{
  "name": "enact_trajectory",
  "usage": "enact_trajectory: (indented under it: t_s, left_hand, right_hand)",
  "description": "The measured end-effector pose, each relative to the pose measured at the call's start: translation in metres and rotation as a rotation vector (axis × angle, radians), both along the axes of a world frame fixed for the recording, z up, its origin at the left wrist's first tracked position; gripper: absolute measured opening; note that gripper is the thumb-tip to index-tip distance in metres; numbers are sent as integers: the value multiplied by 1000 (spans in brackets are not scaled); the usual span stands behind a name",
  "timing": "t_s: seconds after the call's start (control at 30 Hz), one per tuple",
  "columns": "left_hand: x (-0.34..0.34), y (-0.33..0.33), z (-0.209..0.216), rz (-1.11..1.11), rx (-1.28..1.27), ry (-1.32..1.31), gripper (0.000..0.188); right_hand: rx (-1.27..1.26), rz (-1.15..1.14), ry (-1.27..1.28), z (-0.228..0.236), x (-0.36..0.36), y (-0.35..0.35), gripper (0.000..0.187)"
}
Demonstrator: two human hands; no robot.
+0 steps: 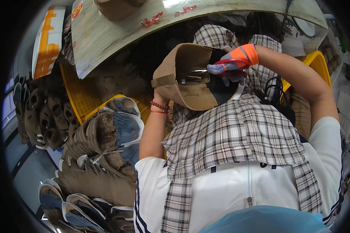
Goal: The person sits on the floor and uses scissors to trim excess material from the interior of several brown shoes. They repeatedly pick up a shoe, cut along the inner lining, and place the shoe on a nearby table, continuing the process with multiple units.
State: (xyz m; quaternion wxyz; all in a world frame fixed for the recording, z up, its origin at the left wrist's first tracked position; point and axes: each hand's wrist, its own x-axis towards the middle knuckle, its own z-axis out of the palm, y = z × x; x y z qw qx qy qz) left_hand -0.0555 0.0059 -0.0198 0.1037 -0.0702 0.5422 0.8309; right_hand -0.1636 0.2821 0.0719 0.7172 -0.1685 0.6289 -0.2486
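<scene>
A brown cap (165,72) is tilted above my lap, its opening toward me. Its inside shows a tan quilted lining and a dark part edged in white, and a short strap crosses its outer side. My left hand (160,97) supports the cap from its left and underneath; the cap hides most of its fingers. In an orange and grey glove, my right hand (233,64) is closed on red-handled scissors (242,62). The scissors' metal blades (196,72) reach into the cap's opening, close to the lining. Whether they touch cloth is not clear.
Beyond my lap stands a worn table (116,42) with another brown piece (118,8) on it. Stacked fur-lined caps (101,171) crowd my left side, near a yellow crate (72,93). Another yellow crate (319,66) is at the right. A checked apron (225,132) covers my lap.
</scene>
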Motion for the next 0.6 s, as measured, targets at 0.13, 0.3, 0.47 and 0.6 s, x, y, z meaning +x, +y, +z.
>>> enact_trajectory:
  t_s: [0.13, 0.3, 0.47, 0.6]
  left_hand:
    - [0, -1, -1, -68, -140, 70, 39]
    - [6, -26, -40, -170, -525, 254, 41]
    - [7, -30, -50, -155, -358, 92, 41]
    - [1, -18, -24, -65, -113, -81, 31]
  right_hand:
    - [-7, 108, 80, 10, -2, -7, 81]
    - [-127, 150, 118, -5, -2, -8, 46]
    - [-8, 118, 265, 9, 6, -14, 33]
    - [-26, 169, 197, -4, -1, -16, 35]
